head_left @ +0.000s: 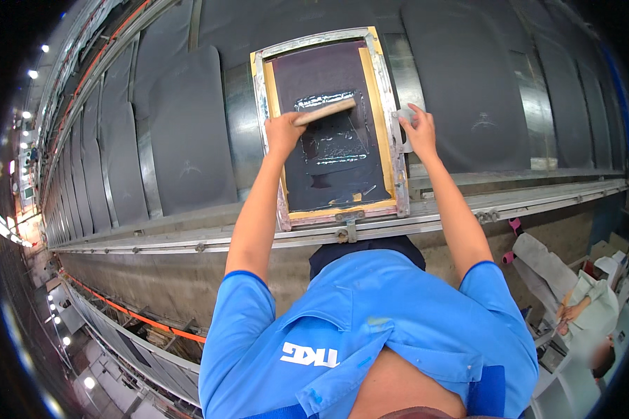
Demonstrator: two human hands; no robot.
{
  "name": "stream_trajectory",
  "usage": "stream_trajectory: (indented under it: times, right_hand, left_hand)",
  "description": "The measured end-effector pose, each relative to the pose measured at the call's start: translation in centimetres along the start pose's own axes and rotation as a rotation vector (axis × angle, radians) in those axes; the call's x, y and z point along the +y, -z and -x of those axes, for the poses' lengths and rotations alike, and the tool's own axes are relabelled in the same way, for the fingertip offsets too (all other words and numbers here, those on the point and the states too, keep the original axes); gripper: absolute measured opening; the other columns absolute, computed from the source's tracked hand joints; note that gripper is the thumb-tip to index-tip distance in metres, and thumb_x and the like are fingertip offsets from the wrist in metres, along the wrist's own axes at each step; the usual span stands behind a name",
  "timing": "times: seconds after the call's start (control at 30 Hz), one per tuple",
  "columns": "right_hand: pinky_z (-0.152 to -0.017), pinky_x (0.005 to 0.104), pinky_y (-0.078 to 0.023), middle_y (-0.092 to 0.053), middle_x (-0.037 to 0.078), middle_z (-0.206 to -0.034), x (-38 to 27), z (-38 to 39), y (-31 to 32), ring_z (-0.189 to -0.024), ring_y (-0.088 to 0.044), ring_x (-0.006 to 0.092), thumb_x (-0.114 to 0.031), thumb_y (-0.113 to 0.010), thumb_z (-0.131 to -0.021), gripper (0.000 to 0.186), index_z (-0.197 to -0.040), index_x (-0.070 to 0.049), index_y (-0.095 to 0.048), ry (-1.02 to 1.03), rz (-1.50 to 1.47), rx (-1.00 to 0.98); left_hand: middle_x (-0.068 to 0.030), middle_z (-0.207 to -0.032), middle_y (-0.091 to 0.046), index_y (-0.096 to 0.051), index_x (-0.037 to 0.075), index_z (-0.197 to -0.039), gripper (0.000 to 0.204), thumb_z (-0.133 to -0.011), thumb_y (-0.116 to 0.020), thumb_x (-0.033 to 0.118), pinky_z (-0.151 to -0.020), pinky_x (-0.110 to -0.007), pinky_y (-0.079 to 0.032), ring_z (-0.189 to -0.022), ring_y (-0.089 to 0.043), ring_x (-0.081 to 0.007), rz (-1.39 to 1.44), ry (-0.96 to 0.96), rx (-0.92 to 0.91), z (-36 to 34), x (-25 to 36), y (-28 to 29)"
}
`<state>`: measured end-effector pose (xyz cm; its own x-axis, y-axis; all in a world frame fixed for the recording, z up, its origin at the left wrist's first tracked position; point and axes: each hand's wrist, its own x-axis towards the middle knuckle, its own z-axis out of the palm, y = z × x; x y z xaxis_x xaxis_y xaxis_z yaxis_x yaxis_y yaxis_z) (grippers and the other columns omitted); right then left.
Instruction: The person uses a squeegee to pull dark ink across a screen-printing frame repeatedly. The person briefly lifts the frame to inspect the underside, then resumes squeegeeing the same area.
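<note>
In front of me a screen printing frame (400, 171) lies over the long table, its metal border edged inside with yellow tape. Wet, shiny ink (342, 150) streaks the dark mesh (318, 70). My left hand (283, 133) is closed round the near end of a squeegee (328, 112) with a pale wooden handle. The squeegee slants across the mesh, its far end up and to the right. At the frame's right side, my right hand (419, 131) is beside a small metal bracket, thumb and forefinger apart. Whether its fingertips touch the bracket is unclear.
Dark flat fabric panels (461, 91) lie along the table on both sides, with bare metal strips between. A metal rail (447, 222) with clamps runs along the near edge. Another person's hands (572, 314) and pale clothing show at lower right. An orange pipe (147, 314) runs lower left.
</note>
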<state>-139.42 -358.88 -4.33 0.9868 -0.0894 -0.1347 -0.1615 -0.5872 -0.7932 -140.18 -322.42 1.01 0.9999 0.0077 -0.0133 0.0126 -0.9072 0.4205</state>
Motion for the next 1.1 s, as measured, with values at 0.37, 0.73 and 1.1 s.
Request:
stream_trajectory:
  times: [0.37, 0.73, 1.1]
  right_hand:
    - [-0.082, 0.0403, -0.052, -0.074, 0.018, -0.096, -3.7, -1.6, -1.8, -0.093, -0.071, 0.0329, -0.029, -0.066, -0.096, 0.023, -0.110, -0.013, -0.075, 0.008, 0.002, 0.251]
    - [-0.075, 0.0380, -0.051, -0.073, 0.014, -0.085, -18.0, 6.0, -23.4, -0.078, -0.068, 0.0254, -0.028, -0.064, -0.098, 0.022, -0.107, -0.011, -0.073, 0.083, -0.143, 0.278]
    - [-0.062, 0.0400, -0.045, -0.058, 0.014, -0.065, -29.5, 12.5, -40.3, -0.059, -0.055, 0.0225, -0.028, -0.060, -0.101, 0.023, -0.110, -0.010, -0.070, 0.024, -0.162, 0.177]
  left_hand:
    - [0.0019, -0.144, -0.062, -0.065, 0.027, -0.136, 0.074, -0.068, -0.077, 0.000, -0.103, -0.044, -0.043, -0.135, -0.056, -0.0232, -0.007, -0.148, 0.029, 12.6, -0.5, -3.0]
    - [0.0024, -0.141, -0.061, -0.065, 0.023, -0.133, 0.069, -0.069, -0.072, 0.001, -0.108, -0.048, -0.037, -0.133, -0.053, -0.0226, -0.003, -0.156, -0.020, 25.0, -20.4, 9.5]
    - [0.0002, -0.137, -0.065, -0.066, 0.019, -0.133, 0.068, -0.069, -0.068, -0.005, -0.102, -0.045, -0.042, -0.124, -0.058, -0.0271, -0.022, -0.097, -0.039, 27.3, -39.6, 17.9]
